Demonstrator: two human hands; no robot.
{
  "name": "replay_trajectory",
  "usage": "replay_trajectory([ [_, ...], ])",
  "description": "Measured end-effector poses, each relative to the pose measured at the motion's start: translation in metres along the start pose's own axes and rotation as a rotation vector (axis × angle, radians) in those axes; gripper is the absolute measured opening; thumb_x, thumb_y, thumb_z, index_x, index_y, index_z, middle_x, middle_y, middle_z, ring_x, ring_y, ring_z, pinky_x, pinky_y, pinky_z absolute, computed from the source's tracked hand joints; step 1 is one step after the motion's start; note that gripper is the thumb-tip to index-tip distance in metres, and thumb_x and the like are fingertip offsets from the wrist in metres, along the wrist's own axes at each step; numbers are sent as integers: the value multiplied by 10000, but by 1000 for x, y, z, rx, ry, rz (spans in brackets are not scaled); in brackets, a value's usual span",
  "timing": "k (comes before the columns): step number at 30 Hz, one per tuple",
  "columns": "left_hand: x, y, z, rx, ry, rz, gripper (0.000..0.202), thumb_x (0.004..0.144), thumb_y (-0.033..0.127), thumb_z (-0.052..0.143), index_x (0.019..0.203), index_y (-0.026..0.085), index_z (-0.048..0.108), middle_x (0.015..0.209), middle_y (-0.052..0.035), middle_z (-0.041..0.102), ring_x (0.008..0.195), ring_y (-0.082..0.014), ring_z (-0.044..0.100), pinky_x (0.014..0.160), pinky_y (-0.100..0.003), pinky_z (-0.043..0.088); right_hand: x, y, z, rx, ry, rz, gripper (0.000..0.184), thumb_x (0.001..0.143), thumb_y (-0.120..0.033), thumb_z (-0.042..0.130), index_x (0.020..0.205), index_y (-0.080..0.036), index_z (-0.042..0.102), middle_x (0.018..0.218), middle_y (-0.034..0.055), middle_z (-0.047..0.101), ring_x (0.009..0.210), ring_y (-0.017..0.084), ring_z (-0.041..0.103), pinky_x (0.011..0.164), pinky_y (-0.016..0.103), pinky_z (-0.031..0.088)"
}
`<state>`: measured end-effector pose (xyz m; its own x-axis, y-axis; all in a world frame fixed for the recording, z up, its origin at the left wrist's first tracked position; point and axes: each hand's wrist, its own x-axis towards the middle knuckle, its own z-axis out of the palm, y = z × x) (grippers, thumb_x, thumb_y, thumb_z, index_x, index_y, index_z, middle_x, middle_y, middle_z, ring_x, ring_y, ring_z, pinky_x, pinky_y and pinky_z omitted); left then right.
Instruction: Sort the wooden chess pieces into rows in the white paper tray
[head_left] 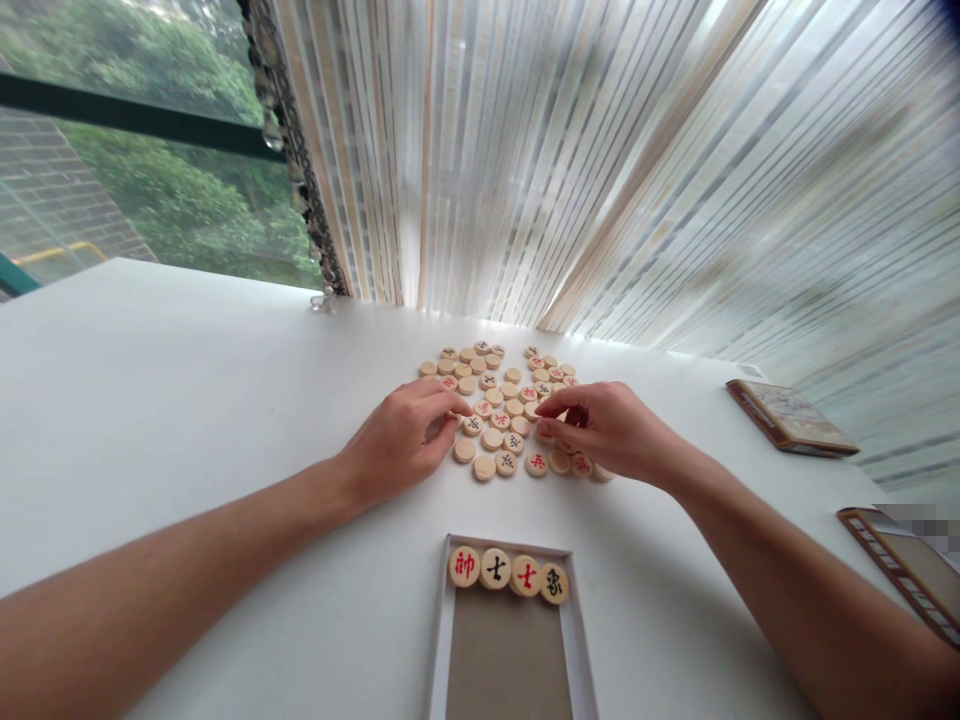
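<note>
Several round wooden chess pieces [504, 392] with red or black characters lie scattered on the white table [187, 400]. My left hand [401, 438] rests at the left edge of the pile, fingers curled, fingertips touching a piece. My right hand [604, 428] is at the pile's right side, thumb and forefinger pinched over a piece I can barely see. In front of me lies a shallow white box tray [444, 640] with a brown floor. A row of several pieces [508, 574] lines its far end.
A flat patterned box lid [791, 418] lies at the right of the table, and another framed box part [904, 570] lies nearer at the right edge. Striped curtains [600, 170] hang behind the table, with a window [135, 180] at the left.
</note>
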<state>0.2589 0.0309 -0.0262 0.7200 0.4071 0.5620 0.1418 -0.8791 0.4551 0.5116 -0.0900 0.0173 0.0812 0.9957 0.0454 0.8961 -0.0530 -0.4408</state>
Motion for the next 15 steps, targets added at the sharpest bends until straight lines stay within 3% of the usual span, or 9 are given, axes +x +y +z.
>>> replay_trajectory([
  [5,0,-1,1,-8,8,12,184,932,81,587,977,160,747,982,-77,764,933,-224,732,873,-352,582,0,2,-2,-69,87,-51,143,925,-248,693,926,-186,822,740,31,778,601,157,665,629,276,493],
  [9,-1,-2,1,5,5,18,194,932,73,582,983,159,748,986,-76,763,944,-223,733,880,-346,583,3,5,9,-83,171,-125,170,950,-210,665,986,-169,826,928,87,802,707,184,708,691,296,534],
  [13,-1,-2,1,27,9,9,231,919,43,564,990,161,749,1002,-78,771,958,-225,736,898,-358,588,5,10,16,-126,119,-239,267,984,-126,577,1053,-175,831,1140,134,787,938,241,752,823,329,566],
  [15,-1,-3,1,49,13,-7,254,919,34,543,988,162,750,1005,-81,778,969,-232,738,908,-375,590,4,10,14,-149,65,-247,265,973,-112,595,1082,-183,826,1177,131,776,945,240,749,830,330,569],
])
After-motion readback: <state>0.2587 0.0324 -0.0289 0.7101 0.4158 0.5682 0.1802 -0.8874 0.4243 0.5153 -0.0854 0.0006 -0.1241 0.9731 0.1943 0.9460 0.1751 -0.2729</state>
